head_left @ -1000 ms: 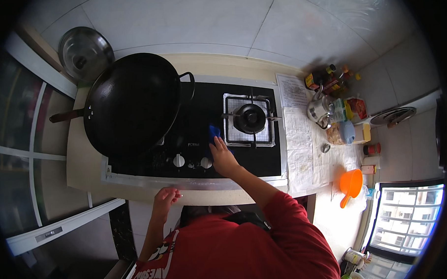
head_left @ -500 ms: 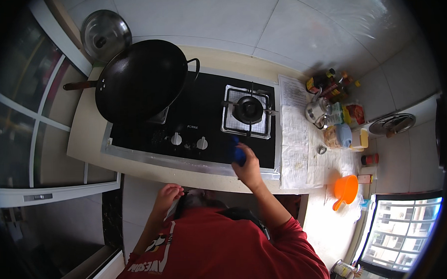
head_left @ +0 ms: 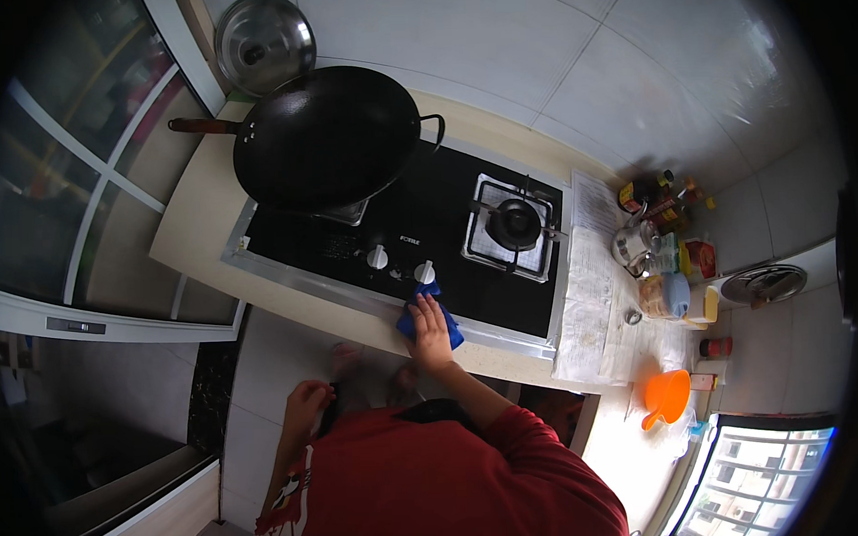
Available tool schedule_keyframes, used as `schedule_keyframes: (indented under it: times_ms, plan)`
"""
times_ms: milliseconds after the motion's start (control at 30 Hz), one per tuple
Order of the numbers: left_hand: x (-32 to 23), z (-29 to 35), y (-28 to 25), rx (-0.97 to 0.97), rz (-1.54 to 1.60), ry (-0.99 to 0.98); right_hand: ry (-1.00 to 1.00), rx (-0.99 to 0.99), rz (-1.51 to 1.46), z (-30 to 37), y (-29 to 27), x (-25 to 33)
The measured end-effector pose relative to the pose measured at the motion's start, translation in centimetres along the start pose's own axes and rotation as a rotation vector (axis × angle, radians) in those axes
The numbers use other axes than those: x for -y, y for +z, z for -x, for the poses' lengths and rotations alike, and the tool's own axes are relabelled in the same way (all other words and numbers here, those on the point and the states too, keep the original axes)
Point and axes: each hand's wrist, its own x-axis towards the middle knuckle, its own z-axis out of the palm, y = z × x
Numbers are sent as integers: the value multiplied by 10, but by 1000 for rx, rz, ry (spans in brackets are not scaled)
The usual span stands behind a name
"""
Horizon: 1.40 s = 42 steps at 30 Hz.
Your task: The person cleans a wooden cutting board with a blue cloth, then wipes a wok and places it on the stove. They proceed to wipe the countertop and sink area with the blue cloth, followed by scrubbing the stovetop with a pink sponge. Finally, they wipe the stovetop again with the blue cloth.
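My right hand (head_left: pixel 433 336) presses a blue cloth (head_left: pixel 448 337) down on the front edge of the black gas cooktop (head_left: pixel 338 241). Its fingers are stretched over the cloth, and a fold of the cloth reaches the right white knob (head_left: pixel 424 272). A second white knob (head_left: pixel 378 257) lies further left. My left hand (head_left: pixel 308 404) hangs before the counter with curled fingers, holding nothing that I can see. The right burner (head_left: pixel 513 224) is bare on its square grate. A large black wok (head_left: pixel 325 139) covers most of the left burner.
A steel lid (head_left: pixel 265 45) leans on the wall behind the wok, whose wooden handle (head_left: pixel 205 126) points left. At the right stand sauce bottles (head_left: pixel 646 192), a steel kettle (head_left: pixel 634 245), several jars and packets, and an orange ladle-shaped scoop (head_left: pixel 667 397). Paper sheets (head_left: pixel 582 310) cover that counter.
My right hand and the blue cloth have moved left and toward me, from below the right burner to the front edge by the right knob. My left hand stays low. The view has tilted.
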Motion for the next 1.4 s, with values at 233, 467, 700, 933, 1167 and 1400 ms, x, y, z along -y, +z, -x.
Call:
schedule_keyframes:
  times_ms: [233, 467, 700, 933, 1167, 1400]
  plan:
    - [-7, -17, -64, 40, -7, 4, 110, -195, -24, -59, 47, 35]
    - [-24, -58, -161, 110, -116, -10, 238, -233, 55, -88, 33, 43]
    - [-51, -97, -201, 183, -209, 27, 295, -91, 362, -102, 52, 46]
    - [-53, -123, -192, 251, -183, 71, 361, 151, 671, -141, 11, 40]
    - [-57, -115, -170, 281, -218, 32, 192, 361, 896, -125, 31, 35]
    - [-65, -114, -155, 267, -217, 7, 129, 135, 564, -78, 32, 45]
